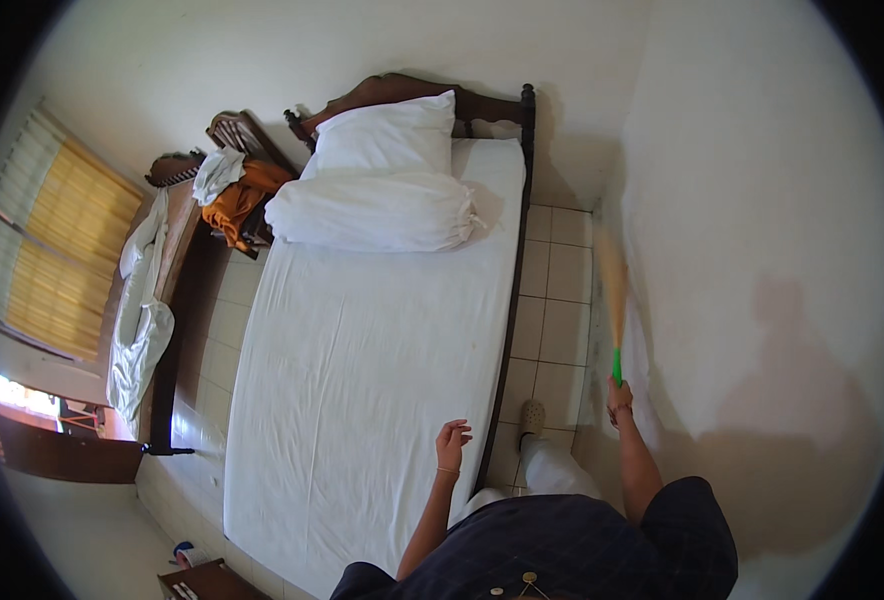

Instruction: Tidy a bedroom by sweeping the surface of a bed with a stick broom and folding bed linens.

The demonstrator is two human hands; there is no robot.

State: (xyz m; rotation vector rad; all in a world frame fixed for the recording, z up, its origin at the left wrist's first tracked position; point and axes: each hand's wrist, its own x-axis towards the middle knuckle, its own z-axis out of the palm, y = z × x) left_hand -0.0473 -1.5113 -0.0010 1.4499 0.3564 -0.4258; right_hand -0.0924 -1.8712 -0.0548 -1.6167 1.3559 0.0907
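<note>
My right hand [620, 397] grips the green handle of a bristle bed brush [614, 300], whose tan bristles are blurred and point away from me beside the right wall. Over the near part of the bed hangs my left hand [453, 442], fingers apart and holding nothing. A white fitted sheet [367, 337] covers the mattress, with shallow creases and a small faint spot near its right side. At the carved wooden headboard [404, 86] lie a white pillow [389, 135] and, in front of it, a white bolster [374, 212] with a tied end.
A tiled floor strip [554, 322] runs between bed and white wall [749, 187]. To the left, a wooden chair [236, 135] bears orange cloth [236, 210] and white cloth. Beyond stands another wooden bed frame [168, 360] with rumpled white bedding [142, 345], near yellow curtains [74, 247].
</note>
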